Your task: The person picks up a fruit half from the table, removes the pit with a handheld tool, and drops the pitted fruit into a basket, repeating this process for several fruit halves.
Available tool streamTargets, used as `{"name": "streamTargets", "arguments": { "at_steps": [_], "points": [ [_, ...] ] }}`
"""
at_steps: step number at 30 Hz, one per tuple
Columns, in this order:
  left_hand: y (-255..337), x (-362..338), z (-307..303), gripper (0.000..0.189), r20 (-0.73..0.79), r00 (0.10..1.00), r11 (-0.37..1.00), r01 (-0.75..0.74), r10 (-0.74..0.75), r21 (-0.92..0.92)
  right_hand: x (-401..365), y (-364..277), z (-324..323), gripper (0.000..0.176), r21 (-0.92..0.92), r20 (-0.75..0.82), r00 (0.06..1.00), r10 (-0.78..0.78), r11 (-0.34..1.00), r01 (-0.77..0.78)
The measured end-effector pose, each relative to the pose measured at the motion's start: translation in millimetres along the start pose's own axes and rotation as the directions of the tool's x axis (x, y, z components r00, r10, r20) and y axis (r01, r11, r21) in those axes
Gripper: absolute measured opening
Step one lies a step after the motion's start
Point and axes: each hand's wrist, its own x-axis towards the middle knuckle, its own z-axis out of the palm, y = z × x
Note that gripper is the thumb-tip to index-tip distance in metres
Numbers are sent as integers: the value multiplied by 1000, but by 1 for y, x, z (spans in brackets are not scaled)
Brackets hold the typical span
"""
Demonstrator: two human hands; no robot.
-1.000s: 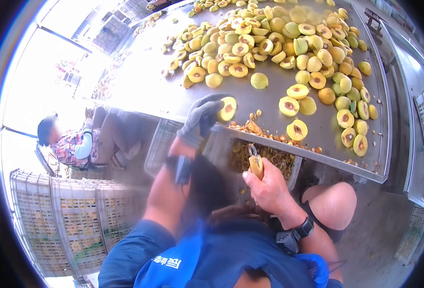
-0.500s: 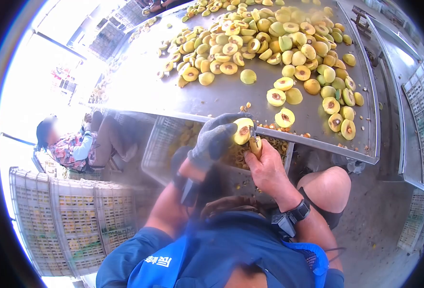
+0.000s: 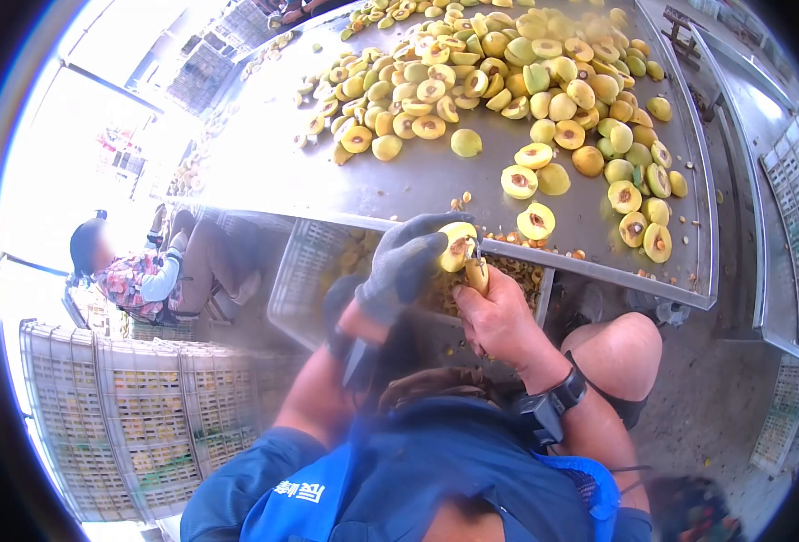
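Note:
My left hand (image 3: 406, 269), in a grey glove, grips a halved yellow fruit (image 3: 456, 246) with its cut face and brown pit hollow turned up. Bare, my right hand (image 3: 499, 313) is wrapped around the wooden handle of a small pitting tool (image 3: 477, 274). The tool's metal end meets the right side of the fruit's cut face. Both hands are just off the near edge of the metal table, above a crate (image 3: 546, 296) of pits and scraps. Another fruit half (image 3: 536, 221) lies cut side up on the table, close beyond my hands.
A large heap of halved fruit (image 3: 472, 77) covers much of the metal table (image 3: 436, 176), whose raised rim runs along its near side. Stacked plastic crates (image 3: 137, 415) stand at lower left. A seated person (image 3: 137, 271) is at the left. Another metal table (image 3: 761, 181) stands at right.
My right hand has tilted and shifted slightly down and left with the tool, its metal end now further onto the cut face. The seated person's arms moved; a dark patterned shape appeared at lower right.

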Motion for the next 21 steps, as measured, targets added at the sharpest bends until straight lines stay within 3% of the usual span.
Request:
{"name": "streamTargets", "arguments": {
  "at_steps": [3, 7, 9, 11, 12, 14, 15, 17, 18, 19, 20, 21],
  "points": [
    [4, 1, 3, 49, -12, 1000, 1000, 26, -26, -17, 0, -6, 1, 13, 122, 46, 999, 17, 992, -22],
    [0, -5, 15, 46, -101, 993, 989, 47, -62, -143, 7, 15, 4, 13, -50, -43, 997, -65, 997, 63],
    [-1, -11, 27, 42, -110, 970, 945, -178, 215, 274, 7, 16, 3, 14, -165, -70, 992, -108, 982, 95],
    [-3, -12, 31, 39, -101, 919, 798, -272, 382, 537, 11, 29, 6, 14, -335, -82, 973, -214, 926, 175],
    [-7, -9, 32, 38, -120, 901, 754, -269, 418, 600, 13, 36, 9, 15, -324, -86, 961, -261, 920, 221],
    [-28, 0, 17, 29, 29, 833, 335, -254, 552, 907, 17, 60, 13, 15, -319, -116, 930, -349, 900, 298],
    [-39, 6, 9, 26, 104, 785, 96, -204, 610, 974, 30, 83, 13, 16, -257, -104, 966, -238, 945, 205],
    [-48, 7, 2, 28, -9, 823, 300, -196, 567, 934, 10, 39, 12, 20, -368, -84, 982, -166, 921, 125],
    [-45, 5, 6, 29, -81, 853, 417, -167, 515, 893, 14, 47, 10, 21, -203, -5, 957, -289, 938, 282],
    [-30, 1, 24, 28, -143, 868, 528, -152, 475, 835, 6, 24, 8, 24, 80, 101, 994, -46, 996, 38],
    [-35, 1, 21, 26, -151, 861, 555, -170, 486, 814, 14, 47, 13, 25, 14, 56, 988, -142, 990, 141],
    [-33, 0, 28, 26, -256, 881, 770, -169, 397, 615, 17, 61, 19, 26, -86, -25, 943, -333, 940, 330]
  ]
}}
